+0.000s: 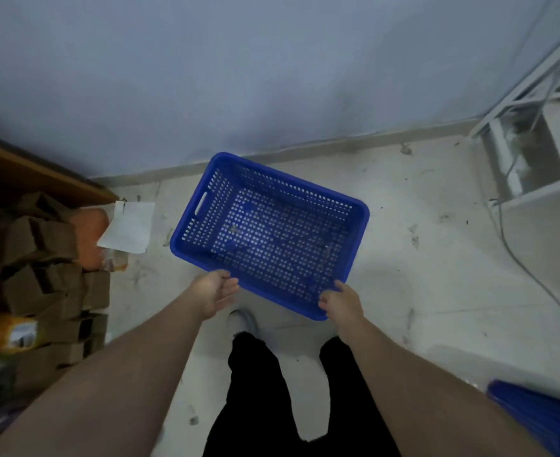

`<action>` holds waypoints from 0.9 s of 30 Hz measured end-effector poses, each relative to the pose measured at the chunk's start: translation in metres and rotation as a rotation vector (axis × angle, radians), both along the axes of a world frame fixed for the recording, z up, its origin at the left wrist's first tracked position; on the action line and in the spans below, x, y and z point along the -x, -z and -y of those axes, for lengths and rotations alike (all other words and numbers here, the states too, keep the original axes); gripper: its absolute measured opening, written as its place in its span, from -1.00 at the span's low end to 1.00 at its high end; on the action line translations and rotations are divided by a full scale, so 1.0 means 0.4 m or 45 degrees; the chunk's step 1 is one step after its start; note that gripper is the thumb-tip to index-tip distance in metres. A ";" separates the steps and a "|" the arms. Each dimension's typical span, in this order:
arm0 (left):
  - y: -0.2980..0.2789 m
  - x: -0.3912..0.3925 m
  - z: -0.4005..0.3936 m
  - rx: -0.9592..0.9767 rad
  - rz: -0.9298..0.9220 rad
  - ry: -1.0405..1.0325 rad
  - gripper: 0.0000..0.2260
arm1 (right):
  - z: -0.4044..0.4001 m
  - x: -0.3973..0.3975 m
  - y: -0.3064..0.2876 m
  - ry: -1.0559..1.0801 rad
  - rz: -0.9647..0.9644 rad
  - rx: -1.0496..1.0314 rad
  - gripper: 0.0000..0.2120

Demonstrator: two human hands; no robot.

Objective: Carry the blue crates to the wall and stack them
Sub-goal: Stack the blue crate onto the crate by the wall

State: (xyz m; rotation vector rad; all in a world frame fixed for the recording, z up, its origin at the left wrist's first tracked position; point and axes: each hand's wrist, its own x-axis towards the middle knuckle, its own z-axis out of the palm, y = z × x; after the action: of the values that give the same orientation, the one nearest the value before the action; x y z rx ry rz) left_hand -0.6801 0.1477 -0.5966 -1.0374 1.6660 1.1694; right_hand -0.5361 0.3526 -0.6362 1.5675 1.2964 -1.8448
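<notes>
A blue perforated crate (272,232) sits empty and turned at an angle just short of the pale blue wall (239,77). I cannot tell whether it rests on the floor or hangs just above it. My left hand (214,291) is at the near-left rim, thumb on top and fingers reaching under the edge. My right hand (341,301) curls over the near-right corner of the rim. Part of another blue crate (542,420) shows at the lower right edge, behind my right forearm.
Brown cardboard boxes (47,285) are piled at the left under a wooden shelf (24,169), with white paper (128,227) beside them. A white metal rack (536,127) and a cable (516,252) stand at the right. My legs and one shoe (242,321) are below the crate.
</notes>
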 end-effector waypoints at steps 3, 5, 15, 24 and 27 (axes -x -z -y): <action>0.121 0.042 0.026 0.001 0.021 0.092 -0.67 | 0.041 -0.003 0.139 0.090 0.159 0.082 -0.62; 0.221 0.064 0.058 0.044 0.041 0.185 -0.65 | 0.083 -0.004 0.251 0.063 0.259 0.112 -0.82; 0.680 0.228 0.213 0.594 -0.234 1.922 -0.45 | 0.223 -0.018 0.654 0.505 0.677 -0.037 -0.45; 0.775 0.226 0.192 0.583 -0.346 2.415 -0.52 | 0.112 0.028 0.709 0.369 0.656 -0.351 -0.69; 0.776 0.223 0.145 0.503 -0.427 2.347 -0.55 | -0.004 0.092 0.699 0.306 0.567 -0.506 -0.70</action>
State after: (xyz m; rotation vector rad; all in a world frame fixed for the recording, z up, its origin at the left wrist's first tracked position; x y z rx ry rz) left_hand -0.7695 0.0896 -0.9071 0.6975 2.0977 -0.2774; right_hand -0.5729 0.3540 -0.9157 2.2703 1.3555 -1.2862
